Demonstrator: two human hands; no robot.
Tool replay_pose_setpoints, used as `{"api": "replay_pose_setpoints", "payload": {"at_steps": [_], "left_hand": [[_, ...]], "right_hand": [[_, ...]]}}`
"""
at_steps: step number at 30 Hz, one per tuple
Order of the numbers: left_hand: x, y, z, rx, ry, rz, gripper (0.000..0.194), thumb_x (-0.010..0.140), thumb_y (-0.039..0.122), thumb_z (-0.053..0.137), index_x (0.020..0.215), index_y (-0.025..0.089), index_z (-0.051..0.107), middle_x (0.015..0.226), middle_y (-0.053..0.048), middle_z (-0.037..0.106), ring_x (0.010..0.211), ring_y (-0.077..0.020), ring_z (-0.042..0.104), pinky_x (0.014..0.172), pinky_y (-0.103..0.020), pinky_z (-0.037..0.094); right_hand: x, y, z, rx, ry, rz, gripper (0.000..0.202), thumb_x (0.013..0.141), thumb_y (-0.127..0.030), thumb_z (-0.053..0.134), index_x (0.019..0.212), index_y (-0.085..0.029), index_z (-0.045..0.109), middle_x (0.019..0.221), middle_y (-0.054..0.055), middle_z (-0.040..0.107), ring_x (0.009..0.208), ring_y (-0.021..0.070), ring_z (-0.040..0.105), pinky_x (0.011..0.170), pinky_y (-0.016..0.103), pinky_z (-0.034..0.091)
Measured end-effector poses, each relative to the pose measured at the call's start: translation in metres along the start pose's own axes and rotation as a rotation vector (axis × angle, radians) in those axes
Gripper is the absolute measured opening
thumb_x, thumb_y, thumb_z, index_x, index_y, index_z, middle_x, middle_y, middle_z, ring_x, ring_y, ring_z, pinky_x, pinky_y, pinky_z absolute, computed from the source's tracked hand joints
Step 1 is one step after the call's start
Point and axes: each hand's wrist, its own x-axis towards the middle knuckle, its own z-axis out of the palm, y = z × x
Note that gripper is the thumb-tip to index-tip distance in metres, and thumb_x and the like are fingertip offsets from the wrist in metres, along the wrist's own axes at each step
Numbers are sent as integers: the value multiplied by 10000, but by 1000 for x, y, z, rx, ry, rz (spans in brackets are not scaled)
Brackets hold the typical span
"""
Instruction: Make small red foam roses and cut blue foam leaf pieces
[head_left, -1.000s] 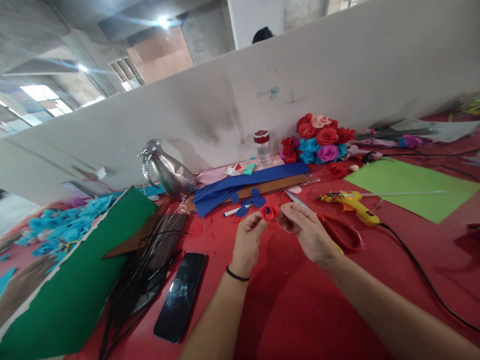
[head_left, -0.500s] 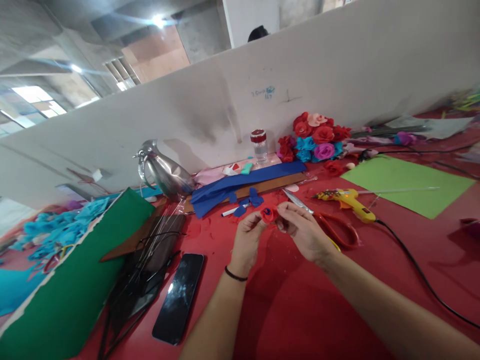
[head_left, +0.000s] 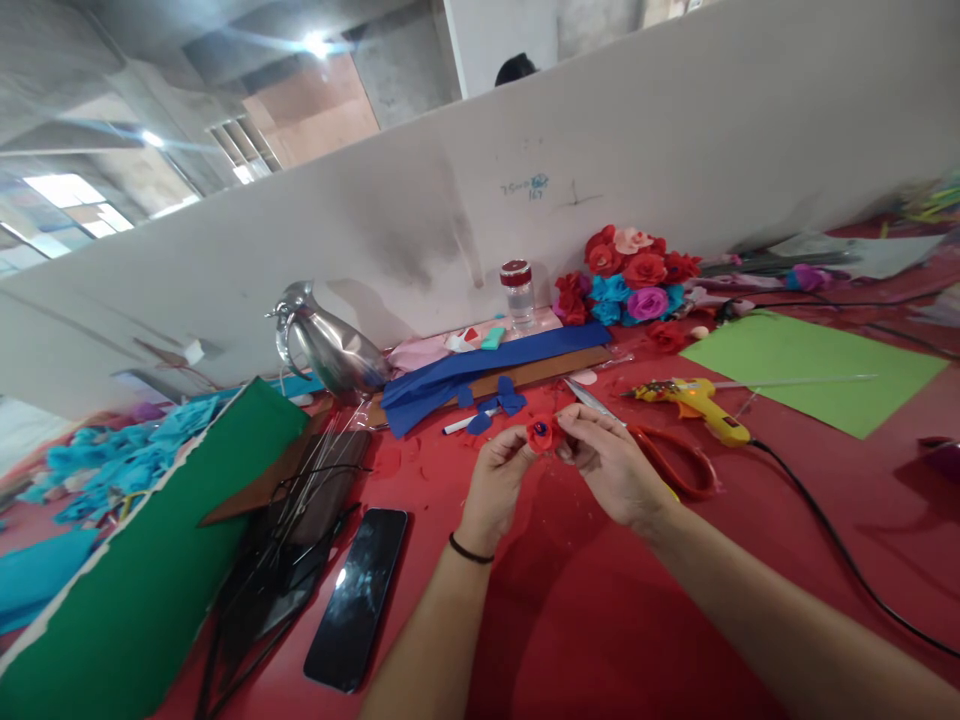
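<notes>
Between my two hands, above the red table [head_left: 585,610], is a small red paper flower [head_left: 541,434] with a dark blue centre. My left hand [head_left: 496,475] pinches it from the left, thumb and fingers closed. From the other side, my right hand [head_left: 604,455] grips the flower's right edge with its fingertips. Just beyond lie cut blue paper petals [head_left: 511,397] and a white marker [head_left: 457,425]. Scissors with red handles [head_left: 694,470] rest right behind my right hand, partly hidden by it.
A yellow glue gun [head_left: 705,405] with a black cord lies right, by a green sheet [head_left: 817,370]. Paper roses [head_left: 645,268], a lidded jar [head_left: 517,295] and a tilted steel jug [head_left: 334,350] are at the wall. A phone [head_left: 357,600] and green board [head_left: 142,580] are left.
The red flower has shifted slightly right and its blue centre faces me more openly. My fingers have moved a little around its edge; both hands keep hold.
</notes>
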Motion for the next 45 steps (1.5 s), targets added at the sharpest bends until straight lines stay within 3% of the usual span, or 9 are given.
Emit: {"api": "replay_pose_setpoints", "payload": {"at_steps": [9,15,20,24,32,35,38,41,45], "left_hand": [[0,1,0,2,-54,-20,289,717,457,715,728,169,696,690,-38,663,721,-176,601,769,-321,471],[-2,-1,-2,39,-35,-28,267,717,440,722,779,181,710,767,-40,686,763,-165,593,814,-312,454],[-2,0,-2,26,-81,-2,249,763,429,683,791,183,709,758,-35,682,735,-152,587,800,-303,460],[-2,0,-2,10,-106,-3,229,780,411,671,790,186,711,737,-32,677,725,-151,587,781,-292,457],[-2,-1,-1,-44,4,-13,212,733,384,724,789,180,713,774,-30,674,736,-146,566,792,-297,436],[0,-4,-5,-110,87,-20,242,664,380,779,768,172,715,790,-25,668,787,-150,561,825,-295,417],[2,-6,-7,-212,178,-63,282,591,369,823,760,170,714,740,-7,652,767,-138,548,801,-278,407],[1,-7,-4,-307,249,-85,290,522,329,858,698,166,695,668,20,614,690,-108,519,741,-248,395],[0,-8,3,-378,266,-84,290,525,340,851,660,160,667,682,18,610,671,-99,504,713,-241,381]], "right_hand": [[-1,0,0,-15,-39,-7,308,747,-478,656,631,-212,554,573,-26,479,547,127,406,546,273,329],[-2,-3,1,9,-14,-5,260,687,-390,721,603,-211,551,573,-35,477,543,114,393,535,257,323],[-2,-5,2,12,-30,12,291,738,-437,665,603,-202,561,578,-31,475,535,111,399,528,258,335],[-1,-4,1,-3,-53,34,279,704,-416,705,596,-202,564,580,-32,493,530,106,402,519,254,337],[-2,0,5,148,29,101,262,676,-416,719,619,-196,589,577,-26,515,527,104,414,501,241,348],[-3,5,4,-21,29,107,214,632,-357,738,667,-196,602,576,-42,515,524,95,406,505,226,337],[-2,13,3,-315,47,71,264,584,-360,755,760,-196,646,682,-19,615,587,117,486,585,248,405],[-1,22,2,-534,-11,6,300,637,-438,708,806,-192,683,807,38,692,717,183,590,709,316,467],[2,30,-3,-644,-32,-130,245,705,-445,648,734,-207,693,796,49,706,795,219,626,757,333,482]]}}
